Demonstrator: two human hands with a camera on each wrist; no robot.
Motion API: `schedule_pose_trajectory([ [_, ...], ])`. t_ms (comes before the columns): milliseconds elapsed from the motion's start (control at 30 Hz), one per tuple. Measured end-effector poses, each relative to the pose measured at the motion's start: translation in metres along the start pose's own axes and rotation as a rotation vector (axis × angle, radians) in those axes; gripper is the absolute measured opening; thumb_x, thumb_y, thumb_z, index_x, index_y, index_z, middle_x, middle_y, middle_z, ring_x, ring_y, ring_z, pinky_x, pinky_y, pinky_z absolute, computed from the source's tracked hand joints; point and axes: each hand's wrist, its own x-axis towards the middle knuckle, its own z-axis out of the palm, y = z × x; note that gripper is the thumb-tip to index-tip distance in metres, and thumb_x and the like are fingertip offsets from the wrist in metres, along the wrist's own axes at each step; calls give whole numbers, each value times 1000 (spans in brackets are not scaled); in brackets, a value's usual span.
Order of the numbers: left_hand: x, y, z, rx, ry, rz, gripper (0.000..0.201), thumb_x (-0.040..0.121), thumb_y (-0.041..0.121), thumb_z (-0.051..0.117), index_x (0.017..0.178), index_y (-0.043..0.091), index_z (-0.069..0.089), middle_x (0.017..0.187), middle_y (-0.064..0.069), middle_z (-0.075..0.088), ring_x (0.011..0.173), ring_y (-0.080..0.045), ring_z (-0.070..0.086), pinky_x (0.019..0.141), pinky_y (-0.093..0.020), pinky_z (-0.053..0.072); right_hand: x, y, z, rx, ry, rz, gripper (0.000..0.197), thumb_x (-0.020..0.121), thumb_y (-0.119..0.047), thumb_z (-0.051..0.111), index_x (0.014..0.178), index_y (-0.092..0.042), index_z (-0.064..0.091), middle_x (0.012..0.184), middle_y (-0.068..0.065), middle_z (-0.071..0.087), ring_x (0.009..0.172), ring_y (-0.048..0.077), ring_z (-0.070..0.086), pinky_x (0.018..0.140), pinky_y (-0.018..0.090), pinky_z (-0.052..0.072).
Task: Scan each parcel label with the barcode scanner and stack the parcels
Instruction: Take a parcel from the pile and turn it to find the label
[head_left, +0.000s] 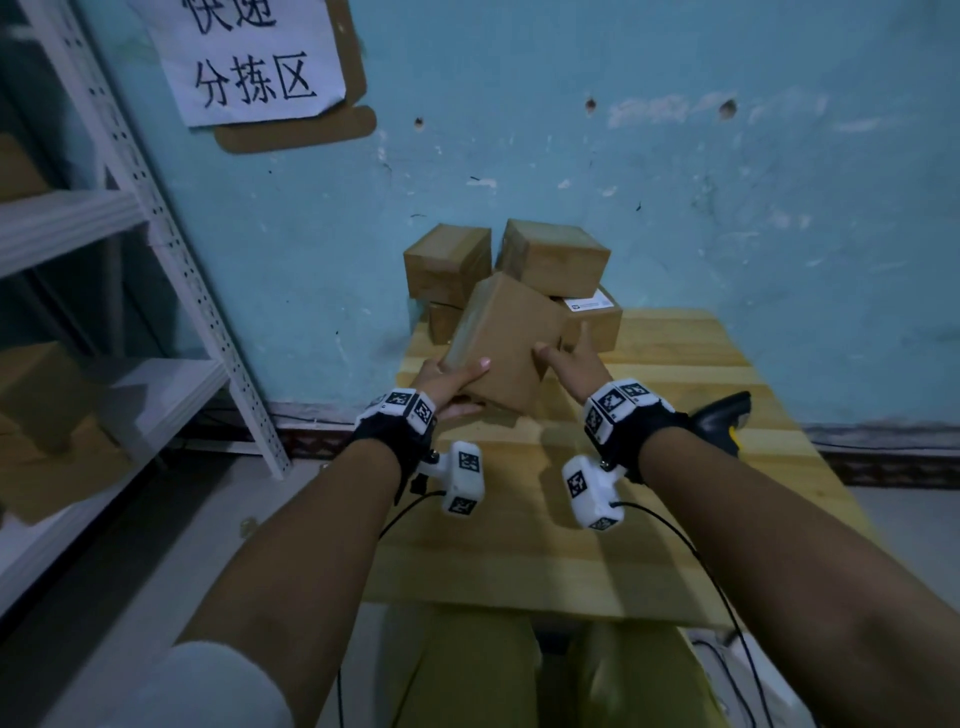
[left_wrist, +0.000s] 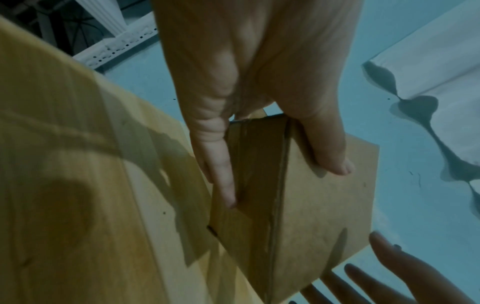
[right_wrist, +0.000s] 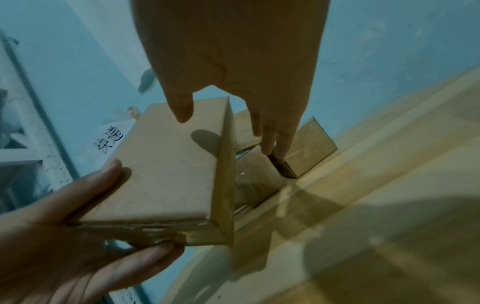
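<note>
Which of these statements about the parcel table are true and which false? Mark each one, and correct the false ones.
1. The left hand grips the lifted parcel. True.
2. The barcode scanner is in the right hand. False: it lies on the wooden table, right of the right wrist.
3. A white label shows on a box in the pile by the wall. True.
4. The lifted parcel's upper face carries a label. False: that face is plain cardboard.
5. The right hand's fingers are extended at the parcel's right edge. True.

parcel (head_left: 501, 343): brown | table (head_left: 675, 364): light wood | wall (head_left: 675, 208): turquoise
</note>
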Motion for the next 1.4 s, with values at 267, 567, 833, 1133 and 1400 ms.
schedule_pose_trajectory([
  [267, -5, -20, 18, -2, -181, -96, 45, 95, 15, 48, 136, 2, 35, 117, -15, 53, 117, -30, 48, 93, -42, 43, -3, 20, -6, 251, -127, 94, 60, 89, -31, 58, 140, -8, 34, 136, 15, 51, 110, 25, 54, 93, 39, 46],
  [567, 1, -34, 25, 271, -117, 63, 49, 89, 20, 60, 134, 3, 45, 129, -15, 55, 115, -30, 55, 104, -42, 43, 2, 38, -11, 203, -69, 125, 79, 84, -26, 66, 146, -15, 20, 133, 18, 52, 103, 24, 55, 85, 36, 47],
  [833, 4, -25, 36, 354, -30, 216, 63, 87, 14, 62, 143, 11, 32, 138, -14, 46, 125, -29, 48, 99, -36, 44, 6, 35, -11, 107, -124, 95, 85, 82, -28, 69, 147, -19, 15, 137, 18, 48, 119, 31, 53, 90, 42, 49],
  [1133, -8, 4, 45, 198, -44, 197, 63, 91, 51, 44, 147, 32, 21, 152, -4, 29, 137, -28, 33, 109, -53, 32, -4, 30, -20, 28, -135, -35, 103, 71, -4, 77, 148, -20, 11, 139, 14, 37, 119, 19, 41, 90, 33, 43],
  [1400, -9, 5, 52, 167, -49, 193, 56, 97, 31, 44, 148, 25, 22, 150, -7, 30, 135, -27, 35, 111, -50, 32, -9, 27, -26, -61, -145, -110, 113, 65, 12, 74, 149, -19, 5, 152, 8, 22, 141, 25, 22, 103, 30, 31],
])
